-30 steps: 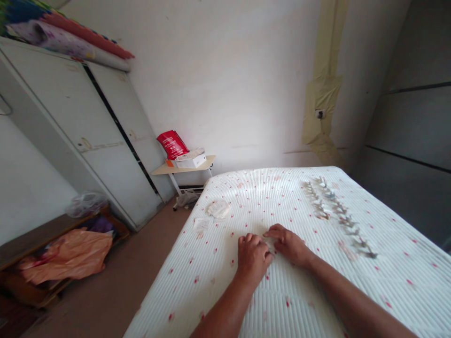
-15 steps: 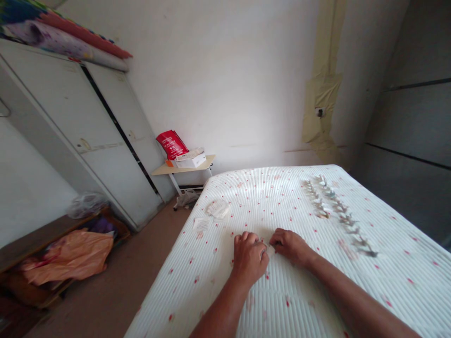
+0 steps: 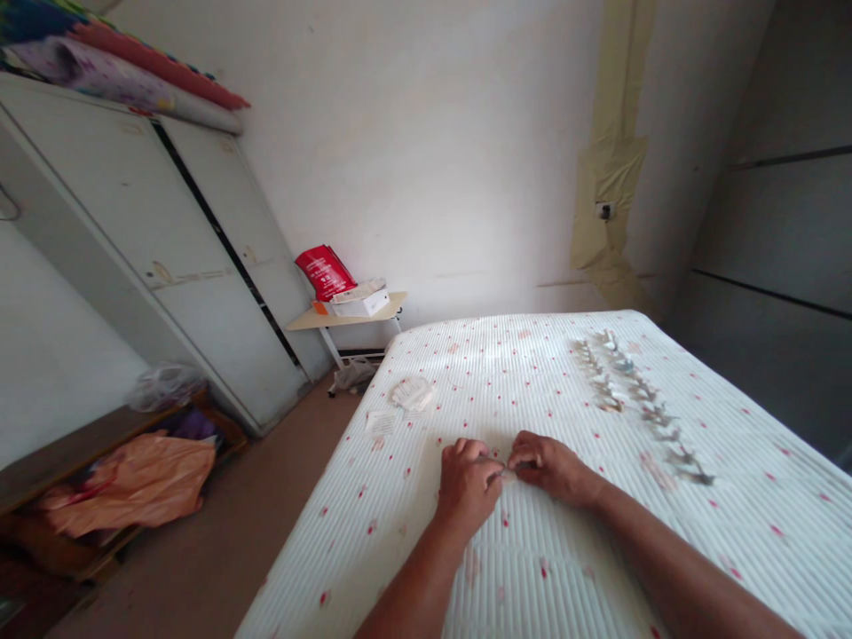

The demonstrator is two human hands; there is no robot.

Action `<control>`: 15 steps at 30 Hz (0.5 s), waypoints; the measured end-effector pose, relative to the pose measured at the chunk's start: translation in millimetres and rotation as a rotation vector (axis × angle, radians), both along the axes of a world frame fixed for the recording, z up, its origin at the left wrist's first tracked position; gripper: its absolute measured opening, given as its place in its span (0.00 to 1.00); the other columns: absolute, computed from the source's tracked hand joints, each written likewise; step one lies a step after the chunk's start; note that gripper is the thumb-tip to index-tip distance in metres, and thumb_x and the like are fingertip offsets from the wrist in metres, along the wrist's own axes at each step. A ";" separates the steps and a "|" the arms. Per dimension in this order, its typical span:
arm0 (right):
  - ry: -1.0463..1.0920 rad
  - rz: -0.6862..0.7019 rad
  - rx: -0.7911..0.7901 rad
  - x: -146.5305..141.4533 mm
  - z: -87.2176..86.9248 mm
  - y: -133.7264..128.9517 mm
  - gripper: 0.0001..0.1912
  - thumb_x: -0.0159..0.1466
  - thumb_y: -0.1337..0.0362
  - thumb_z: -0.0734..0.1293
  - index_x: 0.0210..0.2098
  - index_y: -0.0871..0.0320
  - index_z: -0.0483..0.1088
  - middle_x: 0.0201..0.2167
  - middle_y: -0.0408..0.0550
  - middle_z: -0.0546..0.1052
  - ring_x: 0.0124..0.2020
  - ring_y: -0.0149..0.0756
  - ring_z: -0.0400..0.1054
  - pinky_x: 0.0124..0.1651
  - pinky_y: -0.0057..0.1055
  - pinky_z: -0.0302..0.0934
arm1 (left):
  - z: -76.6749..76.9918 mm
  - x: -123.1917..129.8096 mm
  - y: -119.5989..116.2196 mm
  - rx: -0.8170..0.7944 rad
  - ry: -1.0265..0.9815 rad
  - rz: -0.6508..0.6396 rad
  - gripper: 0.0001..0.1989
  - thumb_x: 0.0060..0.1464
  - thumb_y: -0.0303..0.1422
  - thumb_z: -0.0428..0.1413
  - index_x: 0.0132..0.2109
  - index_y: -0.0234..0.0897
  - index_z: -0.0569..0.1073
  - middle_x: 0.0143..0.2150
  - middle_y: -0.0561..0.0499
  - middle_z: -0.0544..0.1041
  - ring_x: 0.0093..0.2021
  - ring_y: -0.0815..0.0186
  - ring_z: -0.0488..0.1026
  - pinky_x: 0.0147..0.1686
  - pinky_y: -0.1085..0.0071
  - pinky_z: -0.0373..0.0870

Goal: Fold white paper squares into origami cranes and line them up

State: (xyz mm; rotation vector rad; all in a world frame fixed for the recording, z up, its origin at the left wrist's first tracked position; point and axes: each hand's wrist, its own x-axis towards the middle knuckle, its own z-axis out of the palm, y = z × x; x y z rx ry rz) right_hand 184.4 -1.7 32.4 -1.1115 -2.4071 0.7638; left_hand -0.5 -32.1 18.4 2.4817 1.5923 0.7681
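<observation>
My left hand (image 3: 469, 482) and my right hand (image 3: 551, 465) meet over the middle of the mattress (image 3: 546, 550), fingers curled and fingertips almost touching. Between them a small pale piece of paper (image 3: 509, 476) is pinched; the fingers cover most of it, so its folds cannot be made out. Ahead and to the left lies a round stack of pale paper pieces (image 3: 413, 392), with a printed paper slip (image 3: 381, 422) beside it. To the right, small folded paper figures (image 3: 656, 414), which look like cranes, stand in two rows.
A small table (image 3: 306, 320) past the mattress's far left corner bears a red bag (image 3: 325, 273) and a white box (image 3: 363, 304). Grey lockers (image 3: 193, 204) stand at left. An orange plastic bag (image 3: 133, 484) lies on a low wooden bench (image 3: 67, 444).
The fingertips of both hands have come slightly closer together around the small paper. The rows of figures and the paper stack stay where they were.
</observation>
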 end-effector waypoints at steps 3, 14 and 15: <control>0.000 0.015 -0.011 0.0 0.8 -0.6 0.13 0.56 0.72 0.61 0.33 0.53 0.74 0.32 0.42 0.70 0.32 0.28 0.65 0.37 0.23 0.56 | -1.9 0.1 0.7 0.002 -0.017 -0.009 0.06 0.45 0.30 0.58 0.32 0.45 0.77 0.38 0.51 0.71 0.43 0.62 0.63 0.43 0.63 0.56; 0.001 -0.046 -0.050 -2.4 -1.1 2.1 0.10 0.57 0.67 0.62 0.30 0.54 0.75 0.31 0.43 0.71 0.32 0.29 0.66 0.36 0.23 0.57 | -5.5 -2.4 0.2 -0.002 -0.075 -0.034 0.09 0.45 0.26 0.56 0.32 0.44 0.77 0.37 0.51 0.71 0.42 0.63 0.63 0.43 0.63 0.57; -0.008 -0.065 -0.044 -3.4 -1.7 2.2 0.09 0.57 0.67 0.62 0.30 0.54 0.75 0.31 0.43 0.72 0.32 0.29 0.66 0.36 0.23 0.57 | -6.0 -3.2 0.2 -0.007 -0.077 -0.037 0.10 0.45 0.26 0.55 0.33 0.45 0.77 0.38 0.51 0.71 0.43 0.63 0.64 0.43 0.63 0.57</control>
